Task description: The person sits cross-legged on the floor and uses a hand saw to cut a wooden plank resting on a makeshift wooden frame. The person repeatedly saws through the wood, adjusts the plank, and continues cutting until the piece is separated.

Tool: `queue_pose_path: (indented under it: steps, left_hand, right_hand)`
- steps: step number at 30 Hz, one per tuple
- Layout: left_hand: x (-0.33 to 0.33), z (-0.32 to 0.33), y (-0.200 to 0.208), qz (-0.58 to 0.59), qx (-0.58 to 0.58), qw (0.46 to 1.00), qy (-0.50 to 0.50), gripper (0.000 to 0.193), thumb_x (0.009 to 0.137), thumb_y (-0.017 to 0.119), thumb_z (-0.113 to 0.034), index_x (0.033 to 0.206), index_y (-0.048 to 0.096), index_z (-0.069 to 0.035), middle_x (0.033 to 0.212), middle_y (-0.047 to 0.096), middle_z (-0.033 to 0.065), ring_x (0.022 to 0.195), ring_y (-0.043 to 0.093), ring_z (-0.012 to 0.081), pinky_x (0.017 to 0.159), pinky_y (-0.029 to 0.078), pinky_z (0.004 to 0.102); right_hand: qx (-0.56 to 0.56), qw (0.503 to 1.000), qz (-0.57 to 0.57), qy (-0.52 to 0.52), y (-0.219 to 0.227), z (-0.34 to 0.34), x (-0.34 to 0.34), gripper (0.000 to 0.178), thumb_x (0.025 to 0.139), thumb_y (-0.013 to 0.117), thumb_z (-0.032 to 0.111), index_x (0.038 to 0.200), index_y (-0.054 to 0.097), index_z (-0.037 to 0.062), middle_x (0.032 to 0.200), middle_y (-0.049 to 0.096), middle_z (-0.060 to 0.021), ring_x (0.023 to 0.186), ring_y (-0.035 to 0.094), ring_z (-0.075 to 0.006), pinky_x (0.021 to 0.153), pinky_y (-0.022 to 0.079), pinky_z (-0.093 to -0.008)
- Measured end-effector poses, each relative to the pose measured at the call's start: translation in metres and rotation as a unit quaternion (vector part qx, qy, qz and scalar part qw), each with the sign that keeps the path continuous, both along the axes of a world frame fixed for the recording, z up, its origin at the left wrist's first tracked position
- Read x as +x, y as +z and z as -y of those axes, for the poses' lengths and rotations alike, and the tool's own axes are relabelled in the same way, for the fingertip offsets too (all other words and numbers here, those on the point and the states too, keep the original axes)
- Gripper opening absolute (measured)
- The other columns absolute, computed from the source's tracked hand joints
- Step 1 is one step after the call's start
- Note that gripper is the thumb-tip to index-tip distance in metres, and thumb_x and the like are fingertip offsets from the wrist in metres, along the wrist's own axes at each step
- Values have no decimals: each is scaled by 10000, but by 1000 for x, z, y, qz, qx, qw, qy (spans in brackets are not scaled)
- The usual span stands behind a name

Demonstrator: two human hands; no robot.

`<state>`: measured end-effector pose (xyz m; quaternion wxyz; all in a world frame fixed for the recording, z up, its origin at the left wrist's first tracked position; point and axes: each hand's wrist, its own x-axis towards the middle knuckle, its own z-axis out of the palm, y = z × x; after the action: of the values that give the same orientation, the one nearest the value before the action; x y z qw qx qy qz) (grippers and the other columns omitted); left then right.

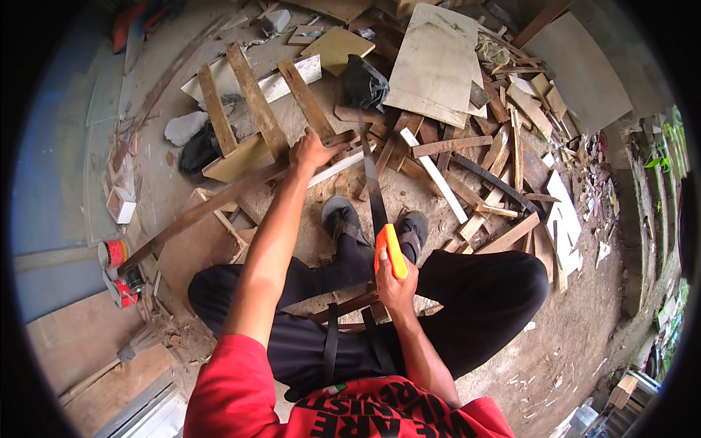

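Note:
My right hand (398, 283) is closed around the orange and yellow handle of a handsaw (375, 196). Its dark blade points away from me, passing just right of the far end of a long wooden strip (212, 199). Whether the teeth touch the wood I cannot tell. My left hand (312, 151) grips the strip near that far end, fingers wrapped over it. From there the strip slopes down to the left, toward some red tins (115, 252). Close beyond my left hand lies a board with wooden slats (255, 106) across it.
Scrap wood (456, 160) is heaped ahead and to the right, with a large pale panel (432, 62) on it. A black plastic bag (364, 82) lies beyond the saw's tip. My sandalled feet (342, 219) flank the blade. A brown board (201, 241) lies left of my leg.

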<state>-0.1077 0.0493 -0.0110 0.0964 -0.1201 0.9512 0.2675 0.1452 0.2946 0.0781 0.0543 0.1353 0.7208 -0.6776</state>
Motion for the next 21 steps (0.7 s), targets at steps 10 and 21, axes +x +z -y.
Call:
queue_pose_path:
  steps: [10,21]
  left_hand:
    - [2,6,-40,-87,-60,993,48,1427,561,745,-853,1427,314,197,1122,673,322,1084,675,393,918,539,431]
    - [9,-10,6,20,-56,997,49,1061,625,758,-798,1245,598,48,1221,667,263,1151,655,361,992,508,434]
  right_hand:
    - [154,981,-107,-41,-16,18,-58,299,952,698,236,820,601,-14,615,573,-133,554,553,-188,549,443,-361]
    - [325,911,-226,113,-116,37,-231,212,882,672,163,968,567,0,893,675,-269,869,663,-459,740,523,-517]
